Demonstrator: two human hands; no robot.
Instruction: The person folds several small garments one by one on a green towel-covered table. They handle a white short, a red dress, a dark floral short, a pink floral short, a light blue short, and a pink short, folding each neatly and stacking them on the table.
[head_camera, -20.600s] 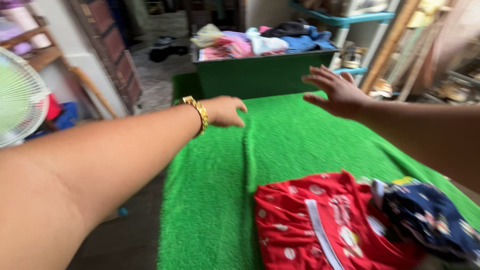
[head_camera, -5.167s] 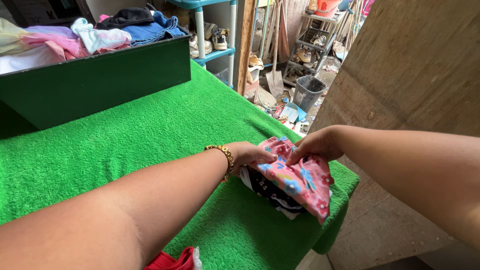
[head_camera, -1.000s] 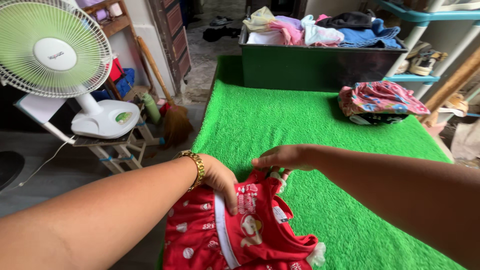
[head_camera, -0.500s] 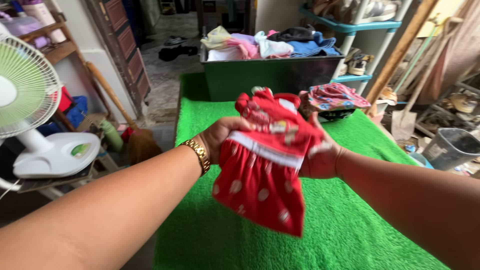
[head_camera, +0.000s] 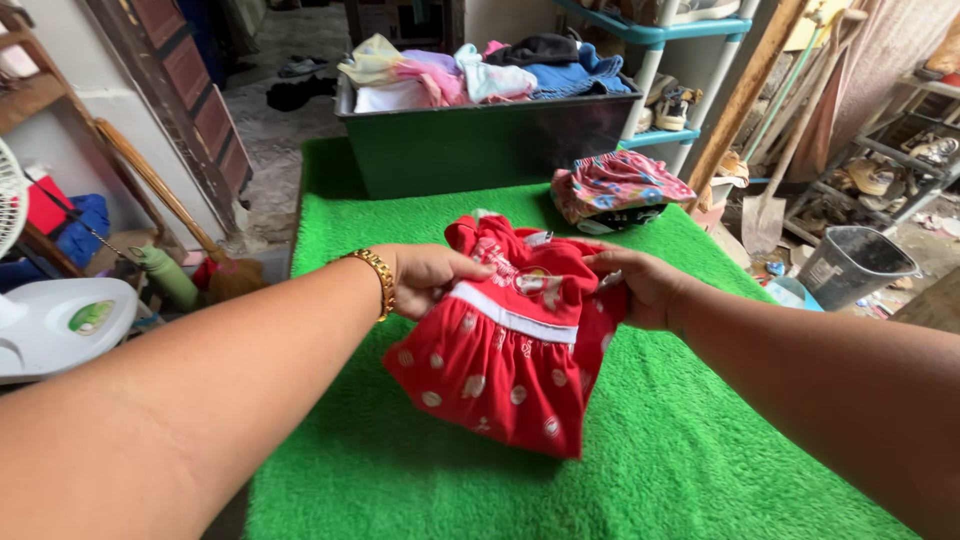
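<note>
A small red dress (head_camera: 505, 355) with white dots and a white waist band hangs between both hands, its skirt touching the green mat (head_camera: 660, 460). My left hand (head_camera: 432, 278), with a gold bracelet on the wrist, grips the dress at its left side near the waist. My right hand (head_camera: 640, 287) grips its right side. The top of the dress is bunched between the hands.
A folded pink flowered garment pile (head_camera: 615, 190) lies at the mat's far right. Behind it stands a dark green bin (head_camera: 480, 140) heaped with clothes. A white fan base (head_camera: 60, 325) stands left, a broom (head_camera: 215, 270) beside it. A grey bucket (head_camera: 850, 265) and shovel stand right.
The dress, lifted off the mat half a second ago, has come down lower and its skirt now rests on the mat. Both hands keep their hold at its sides.
</note>
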